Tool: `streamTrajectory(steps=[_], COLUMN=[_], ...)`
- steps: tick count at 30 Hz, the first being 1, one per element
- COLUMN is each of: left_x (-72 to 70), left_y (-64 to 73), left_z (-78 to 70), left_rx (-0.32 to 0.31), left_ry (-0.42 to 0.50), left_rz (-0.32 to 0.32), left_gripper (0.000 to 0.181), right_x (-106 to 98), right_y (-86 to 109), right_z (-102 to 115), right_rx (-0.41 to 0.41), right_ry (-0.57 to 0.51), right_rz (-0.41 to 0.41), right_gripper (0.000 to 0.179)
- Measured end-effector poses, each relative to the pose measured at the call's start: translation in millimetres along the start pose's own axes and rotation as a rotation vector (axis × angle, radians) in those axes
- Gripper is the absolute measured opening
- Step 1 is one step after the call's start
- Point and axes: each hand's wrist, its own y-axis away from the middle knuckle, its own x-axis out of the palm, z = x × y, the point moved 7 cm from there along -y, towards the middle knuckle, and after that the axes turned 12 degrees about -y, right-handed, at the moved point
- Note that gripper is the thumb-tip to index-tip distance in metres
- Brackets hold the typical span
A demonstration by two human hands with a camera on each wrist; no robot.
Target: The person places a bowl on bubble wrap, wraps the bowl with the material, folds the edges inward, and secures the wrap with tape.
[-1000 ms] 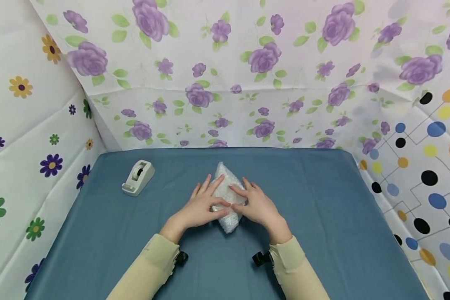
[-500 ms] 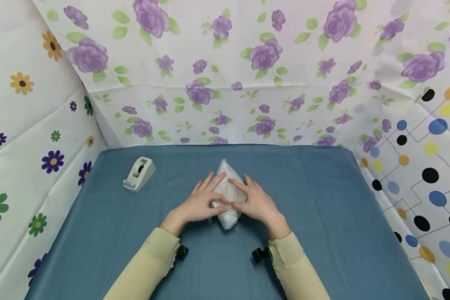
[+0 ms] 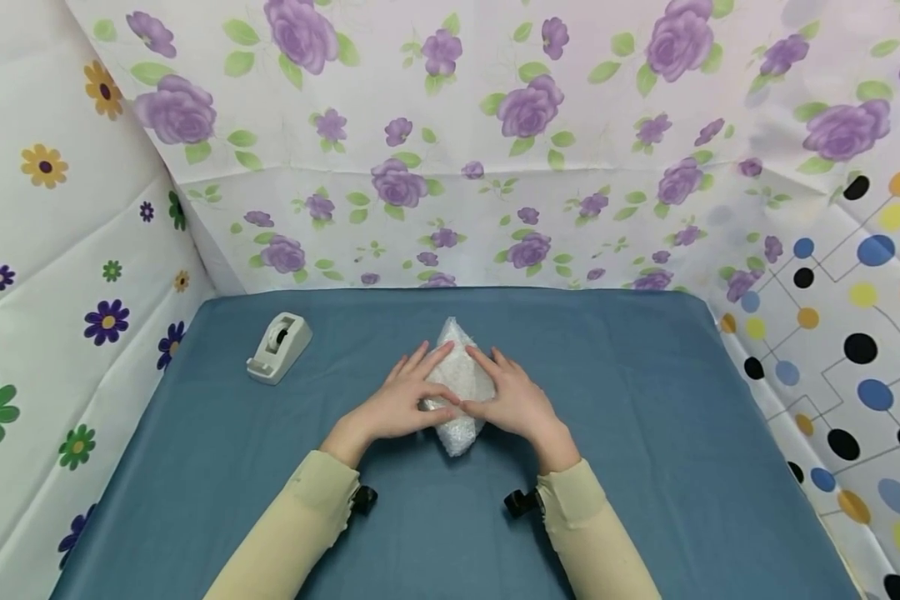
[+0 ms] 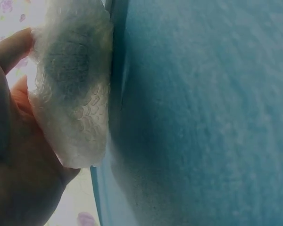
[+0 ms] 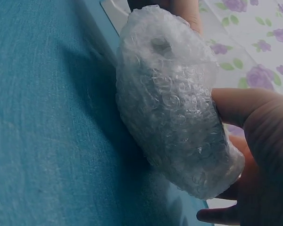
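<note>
A bubble-wrapped bundle [image 3: 461, 379] lies on the blue cloth near the middle of the table, its narrow ends pointing away from and towards me. My left hand [image 3: 401, 404] rests on its left side with fingers spread and fairly straight. On the other side, my right hand [image 3: 521, 404] presses the top with thumb and index finger. Both thumbs almost meet over the bundle. In the left wrist view a dark patch shows through the bubble wrap [image 4: 92, 117]; what is inside cannot be made out. The right wrist view shows the bundle's rounded near end [image 5: 174, 103].
A white tape dispenser [image 3: 279, 348] stands at the back left of the blue-covered table [image 3: 645, 433]. Floral cloth [image 3: 450, 167] hangs behind the table, and patterned sheets flank both sides. Small black wrist devices sit under both cuffs.
My right index finger has slid slightly forward on the bundle, away from the thumb. The left hand stays in place, and the whole head view has shifted up a little.
</note>
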Motion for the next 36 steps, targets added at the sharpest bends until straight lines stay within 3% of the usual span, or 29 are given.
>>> streamTrajectory(steps=[4, 14, 21, 25, 29, 33, 36], left_x=[-0.1, -6.5, -27.5, -41.8, -59.6, -83.9, -102.7], left_y=[2.0, 8.3, 26.3, 45.9, 74.2, 109.7, 138.1], left_z=[1.6, -4.0, 2.5, 22.0, 50.1, 80.4, 101.3], left_rx=[0.007, 0.009, -0.063, -0.128, -0.208, -0.315, -0.449], left_ry=[-0.008, -0.050, 0.000, 0.033, 0.033, 0.003, -0.002], left_rz=[-0.014, 0.006, -0.103, -0.196, -0.323, -0.504, -0.655], left_gripper=[0.034, 0.072, 0.084, 0.081, 0.074, 0.062, 0.051], right_x=[2.6, 3.5, 1.4, 0.8, 0.8, 1.8, 2.4], right_y=[-1.1, -1.6, -1.3, 0.1, 2.5, 3.3, 2.6], right_z=[0.0, -1.2, 3.6, 1.9, 0.3, 1.5, 3.6], right_rx=[0.015, 0.017, 0.000, 0.002, -0.004, -0.008, -0.006], right_ry=[-0.006, 0.019, 0.026, 0.012, -0.005, -0.017, -0.022], right_rz=[0.002, 0.013, 0.008, 0.000, -0.010, -0.010, -0.008], right_gripper=[0.096, 0.098, 0.100, 0.100, 0.100, 0.100, 0.099])
